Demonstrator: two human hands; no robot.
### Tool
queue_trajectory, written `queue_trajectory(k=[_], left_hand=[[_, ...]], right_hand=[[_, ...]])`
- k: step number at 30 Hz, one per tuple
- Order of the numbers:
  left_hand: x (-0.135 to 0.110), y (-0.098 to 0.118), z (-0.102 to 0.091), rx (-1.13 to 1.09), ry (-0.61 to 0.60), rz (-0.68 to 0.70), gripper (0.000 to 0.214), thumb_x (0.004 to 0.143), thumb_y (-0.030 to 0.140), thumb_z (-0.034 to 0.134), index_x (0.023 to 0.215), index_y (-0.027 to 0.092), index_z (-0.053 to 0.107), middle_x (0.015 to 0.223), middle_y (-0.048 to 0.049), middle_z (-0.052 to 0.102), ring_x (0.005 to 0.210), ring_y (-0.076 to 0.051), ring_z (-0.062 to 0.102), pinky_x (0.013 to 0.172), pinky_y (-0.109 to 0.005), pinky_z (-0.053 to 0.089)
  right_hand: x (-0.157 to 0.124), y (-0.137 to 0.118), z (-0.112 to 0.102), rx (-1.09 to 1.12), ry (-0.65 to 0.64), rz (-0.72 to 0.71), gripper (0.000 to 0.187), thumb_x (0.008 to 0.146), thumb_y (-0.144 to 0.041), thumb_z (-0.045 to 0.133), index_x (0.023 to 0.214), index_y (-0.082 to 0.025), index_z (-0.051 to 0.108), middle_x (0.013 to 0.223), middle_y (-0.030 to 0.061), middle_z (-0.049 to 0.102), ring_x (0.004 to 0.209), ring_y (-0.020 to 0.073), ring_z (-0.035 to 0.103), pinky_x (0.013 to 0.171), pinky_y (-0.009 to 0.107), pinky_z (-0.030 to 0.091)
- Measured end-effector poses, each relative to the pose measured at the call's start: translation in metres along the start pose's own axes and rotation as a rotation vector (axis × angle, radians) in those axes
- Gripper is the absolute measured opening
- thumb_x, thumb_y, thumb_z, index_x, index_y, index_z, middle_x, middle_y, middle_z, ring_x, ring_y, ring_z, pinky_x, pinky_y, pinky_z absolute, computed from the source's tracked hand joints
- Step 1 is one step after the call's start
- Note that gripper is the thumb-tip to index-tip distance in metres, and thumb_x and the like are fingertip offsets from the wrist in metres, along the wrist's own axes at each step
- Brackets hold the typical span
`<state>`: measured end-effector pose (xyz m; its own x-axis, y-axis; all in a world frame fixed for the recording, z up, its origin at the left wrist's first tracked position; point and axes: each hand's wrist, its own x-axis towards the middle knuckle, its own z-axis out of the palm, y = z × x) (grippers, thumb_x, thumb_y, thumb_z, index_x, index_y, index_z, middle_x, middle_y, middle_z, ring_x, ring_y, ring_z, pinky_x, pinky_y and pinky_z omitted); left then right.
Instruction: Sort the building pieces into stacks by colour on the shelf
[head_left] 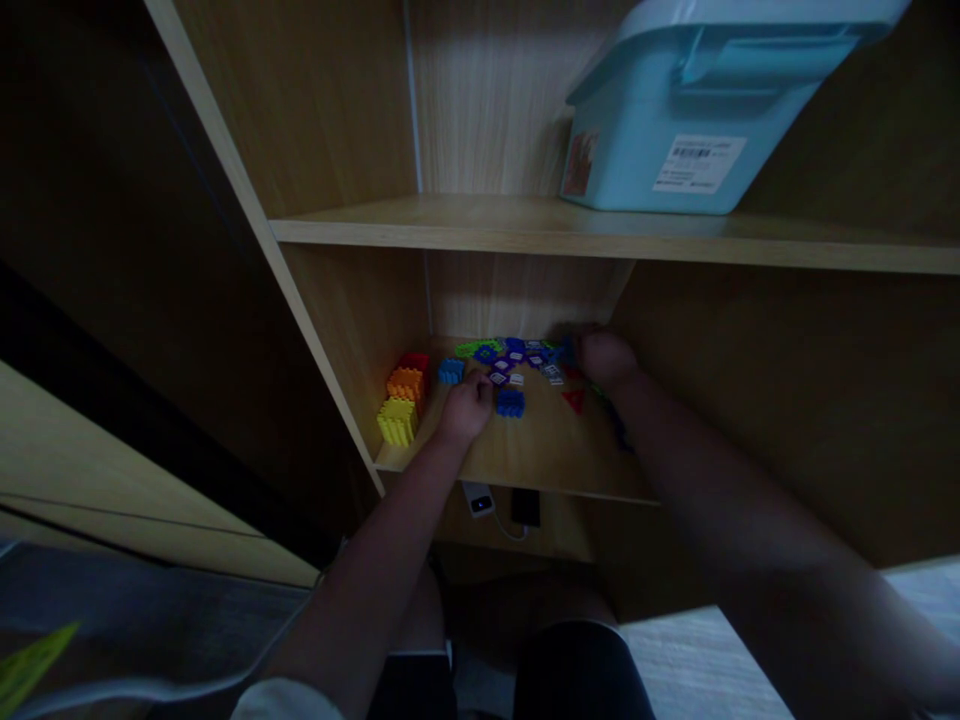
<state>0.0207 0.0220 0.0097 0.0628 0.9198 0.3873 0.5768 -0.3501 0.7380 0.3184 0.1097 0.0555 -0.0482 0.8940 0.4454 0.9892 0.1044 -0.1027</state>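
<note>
My left hand (468, 405) is on the lower shelf with its fingers curled together. Anything in them is too small to make out. A light-blue block (451, 371) sits behind it, and a dark-blue block (510, 403) lies just to its right. Close to its fingertips are purple tiles with white printed cards (499, 377). Toward the back right, my right hand (606, 358) reaches in beside blue pieces (564, 350); its fingers are dark and blurred. A red triangle (574, 400) lies in front of that hand. Green toothed pieces (480, 348) are along the back.
Yellow (397, 421), orange (406, 384) and red (415, 364) blocks stand in a row along the left wall. A light-blue storage bin (637, 150) stands on the shelf above (480, 222). Below, a white device (478, 498) and a black box (526, 507) lie near a cable.
</note>
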Motion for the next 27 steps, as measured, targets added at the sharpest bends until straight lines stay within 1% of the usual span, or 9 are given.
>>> queue_trajectory(k=[2,4,7,9,11,14,17,21,27], left_hand=[[0.001,0.000,-0.001,-0.011,0.002,0.009,0.020,0.099,0.013,0.053,0.099,0.022,0.071,0.103,-0.0077,0.082,0.097,-0.024,0.077,0.091,-0.033,0.057],[0.001,0.000,-0.001,-0.026,0.007,0.015,0.020,0.099,0.013,0.054,0.098,0.022,0.071,0.105,-0.0078,0.082,0.099,-0.024,0.077,0.092,-0.034,0.057],[-0.001,-0.001,-0.002,-0.075,0.005,0.053,0.020,0.099,0.014,0.054,0.101,0.021,0.072,0.104,-0.0070,0.082,0.098,-0.023,0.077,0.093,-0.034,0.057],[-0.003,-0.001,-0.002,-0.132,-0.019,0.108,0.021,0.104,0.019,0.052,0.105,0.021,0.073,0.098,-0.0054,0.081,0.091,-0.022,0.076,0.089,-0.033,0.058],[-0.005,-0.001,-0.002,-0.184,-0.040,0.168,0.029,0.110,0.028,0.045,0.103,0.022,0.072,0.089,-0.0039,0.078,0.084,-0.020,0.074,0.085,-0.032,0.058],[-0.007,-0.003,-0.002,-0.206,-0.027,0.229,0.049,0.115,0.042,0.034,0.087,0.023,0.068,0.082,-0.0036,0.074,0.081,-0.019,0.072,0.084,-0.032,0.056],[-0.006,-0.005,-0.002,-0.214,-0.005,0.256,0.049,0.115,0.050,0.036,0.083,0.023,0.063,0.081,-0.0032,0.072,0.078,-0.019,0.070,0.080,-0.032,0.055],[-0.004,-0.006,-0.001,-0.188,0.027,0.238,0.044,0.114,0.049,0.040,0.086,0.023,0.061,0.080,-0.0035,0.071,0.076,-0.020,0.069,0.076,-0.032,0.054],[-0.005,-0.004,-0.001,-0.038,0.064,0.175,0.035,0.115,0.036,0.039,0.091,0.023,0.061,0.080,-0.0038,0.069,0.076,-0.020,0.069,0.078,-0.032,0.054]], right_hand=[[-0.006,-0.013,-0.005,-0.010,0.038,0.058,0.034,0.113,-0.029,0.047,0.121,-0.005,0.070,0.113,0.0267,0.075,0.100,0.0282,0.072,0.087,0.036,0.050],[-0.016,-0.029,-0.010,0.096,0.123,0.153,0.034,0.113,-0.036,0.047,0.124,-0.011,0.068,0.106,0.0194,0.079,0.090,0.0259,0.073,0.081,0.034,0.051],[-0.042,-0.055,-0.011,0.347,0.269,0.099,0.033,0.115,-0.036,0.042,0.122,-0.016,0.067,0.111,0.0149,0.080,0.095,0.0242,0.075,0.085,0.033,0.055],[-0.064,-0.071,-0.009,0.475,0.337,-0.002,0.032,0.114,-0.040,0.045,0.122,-0.020,0.068,0.112,0.0131,0.080,0.099,0.0258,0.076,0.090,0.037,0.059],[-0.085,-0.082,-0.004,0.516,0.362,-0.186,0.028,0.112,-0.040,0.051,0.120,-0.023,0.071,0.117,0.0121,0.079,0.109,0.0282,0.076,0.099,0.043,0.060],[-0.109,-0.092,0.005,0.513,0.312,-0.485,0.021,0.111,-0.034,0.058,0.119,-0.027,0.076,0.127,0.0095,0.078,0.121,0.0276,0.073,0.110,0.047,0.060],[-0.117,-0.096,0.013,0.505,0.296,-0.592,0.021,0.109,-0.028,0.062,0.123,-0.027,0.078,0.133,0.0090,0.076,0.125,0.0266,0.073,0.112,0.046,0.062],[-0.118,-0.098,0.013,0.575,0.282,-0.586,0.019,0.105,-0.032,0.070,0.121,-0.028,0.078,0.134,0.0095,0.074,0.126,0.0263,0.072,0.113,0.046,0.062],[-0.119,-0.099,-0.001,0.722,0.237,-0.452,0.021,0.107,-0.031,0.064,0.124,-0.032,0.076,0.145,0.0078,0.071,0.136,0.0289,0.067,0.120,0.056,0.056]])
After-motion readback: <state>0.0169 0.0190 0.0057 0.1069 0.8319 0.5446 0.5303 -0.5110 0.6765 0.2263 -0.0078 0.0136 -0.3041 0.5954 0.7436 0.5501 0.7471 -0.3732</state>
